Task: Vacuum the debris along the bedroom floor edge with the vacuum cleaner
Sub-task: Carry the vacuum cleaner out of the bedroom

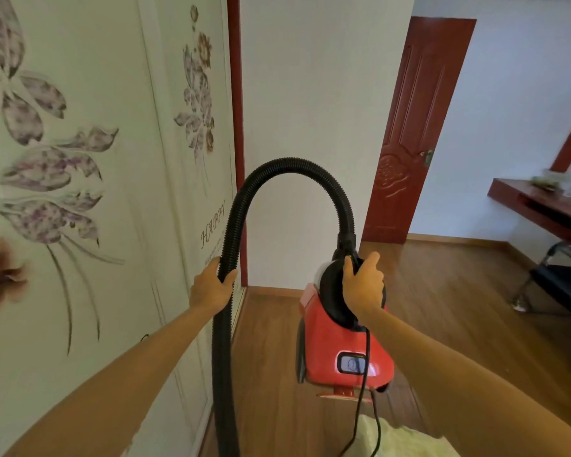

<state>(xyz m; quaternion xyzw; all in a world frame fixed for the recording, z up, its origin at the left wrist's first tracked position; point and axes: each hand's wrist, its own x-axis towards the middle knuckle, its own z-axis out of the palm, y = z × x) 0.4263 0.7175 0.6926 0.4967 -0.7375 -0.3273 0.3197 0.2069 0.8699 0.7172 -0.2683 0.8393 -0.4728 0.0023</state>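
Observation:
A red canister vacuum cleaner [343, 354] hangs above the wooden floor, lifted by its black top handle. My right hand [363, 286] is closed around that handle. A black ribbed hose [287, 164] arches up from the vacuum's top and comes down on the left. My left hand [211, 286] grips the hose where it runs downward beside the wardrobe. The hose's lower end leaves the frame at the bottom, so the nozzle is hidden. A black power cord [363, 390] dangles from the vacuum's rear.
A floral sliding wardrobe [89, 192] fills the left side. Wooden floor [442, 308] runs to a skirting board at the white wall. A dark red door [416, 127] stands behind. A red wall shelf [538, 206] and a black chair [561, 285] are on the right.

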